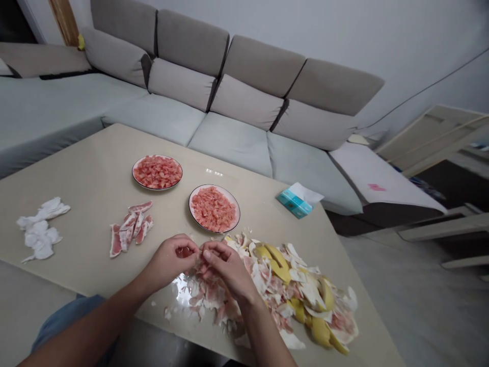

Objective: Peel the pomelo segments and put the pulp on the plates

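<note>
Over the near edge of the peel heap, my left hand (171, 262) and my right hand (228, 269) meet with their fingertips pinched together. Reddish pomelo flesh (185, 252) shows through the curl of my left fingers; most of the piece between the hands is hidden. Below and right of them spreads a heap of pomelo peel and membrane (273, 285), with yellow rind, white pith and pink skins. Just beyond the hands, a dark-rimmed white plate (193, 214) holds loosened pink pulp. To the left lie several unpeeled pomelo segments (130, 229).
A second plate (134, 179) piled with red pulp stands farther back. Crumpled white tissues (42, 229) lie at the table's left side. A blue tissue box (296, 201) is near the right edge. Behind the table (91, 168) runs a grey sofa (229, 140).
</note>
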`<move>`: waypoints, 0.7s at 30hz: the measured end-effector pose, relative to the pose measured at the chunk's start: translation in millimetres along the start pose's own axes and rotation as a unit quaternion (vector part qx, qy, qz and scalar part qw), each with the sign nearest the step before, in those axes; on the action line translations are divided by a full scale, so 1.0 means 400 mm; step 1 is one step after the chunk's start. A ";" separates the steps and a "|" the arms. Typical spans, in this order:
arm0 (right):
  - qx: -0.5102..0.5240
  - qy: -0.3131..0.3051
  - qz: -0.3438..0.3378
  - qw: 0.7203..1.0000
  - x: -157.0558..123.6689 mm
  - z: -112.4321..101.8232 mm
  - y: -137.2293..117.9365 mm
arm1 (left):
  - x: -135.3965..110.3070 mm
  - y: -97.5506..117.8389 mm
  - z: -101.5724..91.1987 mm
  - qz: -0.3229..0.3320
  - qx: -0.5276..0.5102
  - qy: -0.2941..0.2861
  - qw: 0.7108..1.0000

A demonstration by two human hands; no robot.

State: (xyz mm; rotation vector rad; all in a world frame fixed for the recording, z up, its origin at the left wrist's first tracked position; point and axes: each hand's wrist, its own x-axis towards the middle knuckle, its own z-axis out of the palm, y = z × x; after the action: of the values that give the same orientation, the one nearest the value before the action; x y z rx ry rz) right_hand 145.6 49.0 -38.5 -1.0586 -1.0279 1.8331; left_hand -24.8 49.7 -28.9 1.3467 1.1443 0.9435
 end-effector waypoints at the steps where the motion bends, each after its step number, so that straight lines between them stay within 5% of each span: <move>1: 0.007 0.001 0.001 1.000 0.002 0.000 0.002 | -0.001 0.000 0.000 -0.006 -0.009 -0.007 1.000; 11: 0.150 -0.034 0.043 0.987 0.016 0.012 0.006 | -0.001 -0.013 -0.008 -0.088 -0.178 -0.078 0.977; 21: 0.119 -0.045 0.024 0.992 0.037 0.025 -0.010 | -0.002 -0.019 -0.026 -0.149 -0.281 -0.096 0.943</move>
State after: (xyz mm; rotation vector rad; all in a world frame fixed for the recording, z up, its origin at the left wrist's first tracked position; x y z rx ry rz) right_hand 132.1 60.8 -36.0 -0.8702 -0.8154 2.0016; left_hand -35.8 51.1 -35.5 0.7565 0.8127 0.8121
